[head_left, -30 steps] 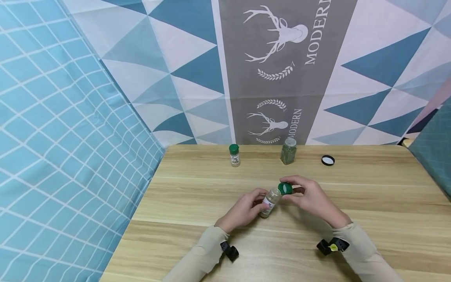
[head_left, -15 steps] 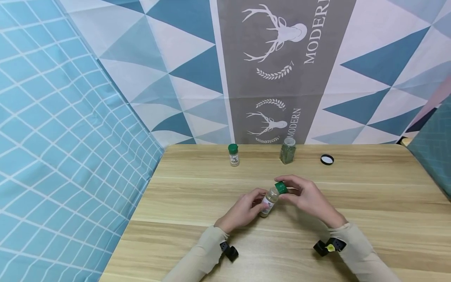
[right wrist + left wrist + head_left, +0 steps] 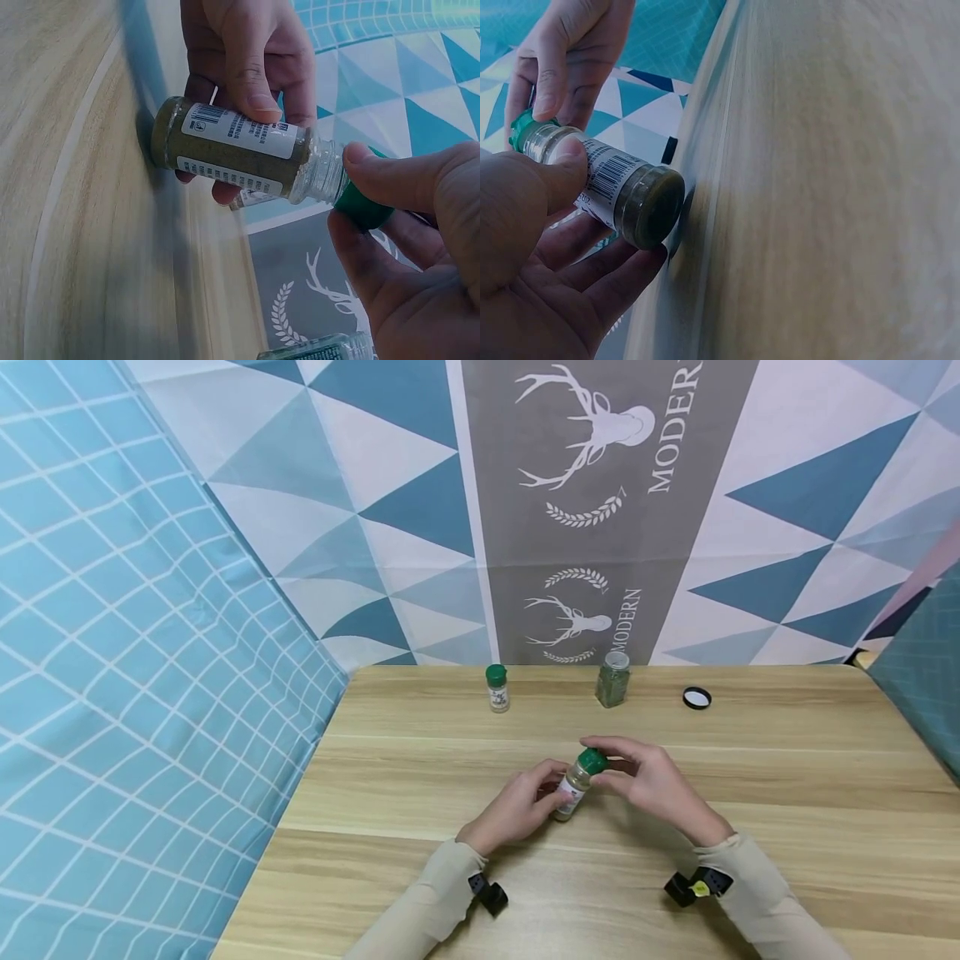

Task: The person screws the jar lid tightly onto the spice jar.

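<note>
My left hand (image 3: 521,806) grips a small glass spice jar (image 3: 232,150) round its labelled body, thumb on one side and fingers on the other. The jar leans toward the right, and brown powder shows through its glass. With thumb and fingers my right hand (image 3: 660,781) pinches a green cap (image 3: 592,761) at the jar's mouth. In the right wrist view the cap (image 3: 364,199) sits against the clear threaded neck; how far it is screwed on I cannot tell. The left wrist view shows the jar's base (image 3: 660,206) and a barcode.
Toward the back of the wooden table (image 3: 405,777) stand a green-capped spice jar (image 3: 498,689) and a lidless jar of green herbs (image 3: 613,680). Right of them lies a black lid (image 3: 697,697), its white inside facing up. Patterned cloth hangs behind the table and at its left.
The right hand has moved slightly left and turned the green cap from facing open toward the camera onto the jar's mouth. The left hand and jar have barely moved.
</note>
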Available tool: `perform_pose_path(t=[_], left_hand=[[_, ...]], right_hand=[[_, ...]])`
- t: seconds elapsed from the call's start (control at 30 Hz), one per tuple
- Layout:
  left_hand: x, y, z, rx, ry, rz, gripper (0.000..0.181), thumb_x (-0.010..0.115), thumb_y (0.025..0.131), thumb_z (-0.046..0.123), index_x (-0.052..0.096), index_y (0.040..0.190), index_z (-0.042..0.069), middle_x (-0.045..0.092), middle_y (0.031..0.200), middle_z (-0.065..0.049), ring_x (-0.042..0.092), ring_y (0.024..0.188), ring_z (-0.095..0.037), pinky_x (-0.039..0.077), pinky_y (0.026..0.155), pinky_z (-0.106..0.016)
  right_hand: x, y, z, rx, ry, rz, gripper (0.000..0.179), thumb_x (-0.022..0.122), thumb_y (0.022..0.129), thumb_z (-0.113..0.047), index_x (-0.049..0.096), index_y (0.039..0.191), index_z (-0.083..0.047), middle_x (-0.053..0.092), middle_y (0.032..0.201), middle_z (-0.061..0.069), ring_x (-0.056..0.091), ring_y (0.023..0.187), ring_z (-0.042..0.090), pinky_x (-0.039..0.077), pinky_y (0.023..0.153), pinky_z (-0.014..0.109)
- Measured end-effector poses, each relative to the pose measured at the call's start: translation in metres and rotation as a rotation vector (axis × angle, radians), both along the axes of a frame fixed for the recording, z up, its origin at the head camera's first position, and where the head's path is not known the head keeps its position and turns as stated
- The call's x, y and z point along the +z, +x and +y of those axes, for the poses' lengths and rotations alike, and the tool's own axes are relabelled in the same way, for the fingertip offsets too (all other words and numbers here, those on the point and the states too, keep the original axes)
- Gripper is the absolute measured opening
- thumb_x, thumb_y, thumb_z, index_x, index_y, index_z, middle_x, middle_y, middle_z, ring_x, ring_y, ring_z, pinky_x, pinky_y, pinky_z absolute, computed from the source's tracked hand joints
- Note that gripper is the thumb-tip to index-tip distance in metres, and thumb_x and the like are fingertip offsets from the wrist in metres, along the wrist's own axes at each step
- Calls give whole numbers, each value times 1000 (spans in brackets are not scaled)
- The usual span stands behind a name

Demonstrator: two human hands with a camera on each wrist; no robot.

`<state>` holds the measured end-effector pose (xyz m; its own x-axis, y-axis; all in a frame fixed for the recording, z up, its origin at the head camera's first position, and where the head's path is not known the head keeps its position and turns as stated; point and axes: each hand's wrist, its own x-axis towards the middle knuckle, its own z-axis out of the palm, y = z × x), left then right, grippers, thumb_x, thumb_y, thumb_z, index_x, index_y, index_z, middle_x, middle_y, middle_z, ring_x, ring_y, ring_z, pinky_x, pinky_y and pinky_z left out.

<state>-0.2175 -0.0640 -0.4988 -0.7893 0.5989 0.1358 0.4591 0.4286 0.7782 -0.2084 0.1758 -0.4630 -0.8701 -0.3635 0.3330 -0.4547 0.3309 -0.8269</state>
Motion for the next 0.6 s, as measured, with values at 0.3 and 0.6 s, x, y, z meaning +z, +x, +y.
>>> perform_pose_path(t=[0.3,0.6], left_hand=[[0,0,1,-10,9,17,36,62,104,25,57,139,15,74,125,-4,68,113,-6,56,98,-22],[-1,0,0,-15,15,16,37,61,105,28,57,139,15,74,126,-3,68,113,-6,55,99,-23]], right_hand=[[0,2,-1,27,32,35,51,81,85,2,68,133,-6,67,137,13,67,119,17,57,98,24],[-8,0,-3,44,64,76,52,81,83,5,69,132,-7,68,134,15,70,114,30,60,95,32]])
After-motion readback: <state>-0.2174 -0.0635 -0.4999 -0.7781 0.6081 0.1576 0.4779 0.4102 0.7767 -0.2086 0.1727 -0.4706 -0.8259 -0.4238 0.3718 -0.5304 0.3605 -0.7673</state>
